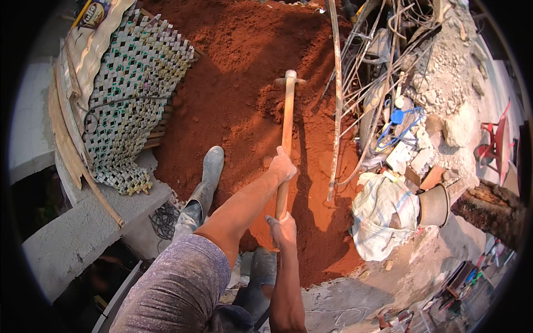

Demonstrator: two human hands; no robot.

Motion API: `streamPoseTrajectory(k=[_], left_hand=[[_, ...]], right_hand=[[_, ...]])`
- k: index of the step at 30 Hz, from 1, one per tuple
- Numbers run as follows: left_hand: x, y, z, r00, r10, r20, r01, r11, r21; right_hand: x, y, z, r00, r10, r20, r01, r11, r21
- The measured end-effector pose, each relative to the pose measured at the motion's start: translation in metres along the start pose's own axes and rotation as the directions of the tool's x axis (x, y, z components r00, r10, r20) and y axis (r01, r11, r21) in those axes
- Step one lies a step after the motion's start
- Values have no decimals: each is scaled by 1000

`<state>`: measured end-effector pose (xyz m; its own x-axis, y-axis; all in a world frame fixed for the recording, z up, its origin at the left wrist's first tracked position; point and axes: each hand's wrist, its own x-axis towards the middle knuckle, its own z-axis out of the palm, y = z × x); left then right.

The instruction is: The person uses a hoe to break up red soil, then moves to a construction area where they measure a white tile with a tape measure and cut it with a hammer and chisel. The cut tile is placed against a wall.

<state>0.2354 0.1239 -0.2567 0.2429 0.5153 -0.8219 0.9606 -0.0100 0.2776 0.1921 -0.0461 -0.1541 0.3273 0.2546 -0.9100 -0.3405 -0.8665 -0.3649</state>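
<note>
Both of my hands are wrapped around the wooden handle of a hoe point(288, 114). My left hand point(282, 166) grips it about midway, farther from me. Closer to my body, my right hand point(282, 230) is closed on the lower part of the handle. The hoe's head points away from me and rests at the reddish-brown soil point(239, 100); its blade is mostly hidden by the dirt. Loose clumps lie beside the blade.
My grey boot point(213, 166) stands on the soil at left. A woven mat point(133, 94) leans beyond a concrete ledge point(94, 244). To the right are a thin upright pole point(336, 100), tangled sticks and wires, a white sack point(383, 216), a bucket point(434, 205), rubble and a red wheelbarrow point(494, 144).
</note>
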Motion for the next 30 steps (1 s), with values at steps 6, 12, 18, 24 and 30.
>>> streamPoseTrajectory(k=[6, 12, 18, 24, 30], left_hand=[[-86, -43, 88, 995, -88, 52, 90, 996, -29], [-190, -71, 149, 879, -242, 410, 264, 965, 4], [-255, -145, 198, 807, -62, 587, 578, 285, -765], [-340, -175, 252, 597, -175, 783, 794, -12, -608], [-254, -148, 127, 826, -122, 551, 556, 339, -759]], right_hand=[[-73, 111, -34, 996, -90, -2, 89, 983, -160], [-181, 179, -82, 999, 35, 5, -31, 927, -375], [-333, 254, -130, 984, 161, -81, -177, 771, -612], [-488, 312, -104, 941, 275, -199, -339, 765, -548], [-422, 390, 7, 948, 318, 13, -317, 940, 122]])
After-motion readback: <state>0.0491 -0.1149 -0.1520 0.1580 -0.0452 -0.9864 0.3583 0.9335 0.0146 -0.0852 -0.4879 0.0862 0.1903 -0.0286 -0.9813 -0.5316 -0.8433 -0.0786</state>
